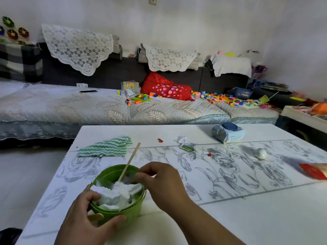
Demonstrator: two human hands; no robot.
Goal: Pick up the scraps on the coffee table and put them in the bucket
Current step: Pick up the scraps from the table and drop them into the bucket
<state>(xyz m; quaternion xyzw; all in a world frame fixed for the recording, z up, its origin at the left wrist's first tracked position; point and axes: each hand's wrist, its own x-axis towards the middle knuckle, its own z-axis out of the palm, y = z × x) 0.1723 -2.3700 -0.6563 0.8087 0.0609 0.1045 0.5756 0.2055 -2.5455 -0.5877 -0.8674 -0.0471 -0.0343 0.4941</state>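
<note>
Pinches right hand point(162, 183) fingers point(141, 175) together just above the green bucket point(131, 212), whether on a scrap cannot be told; looks poised for a drop; clamps left hand point(85, 214) round the bucket's near rim at lower centre, probably steadying it; holds white tissue point(116, 193) and a leaning stick point(131, 160) inside; leaves a red scrap point(160, 140) and green wrapper point(187, 145) mid-frame on the counter point(247, 218).
</note>
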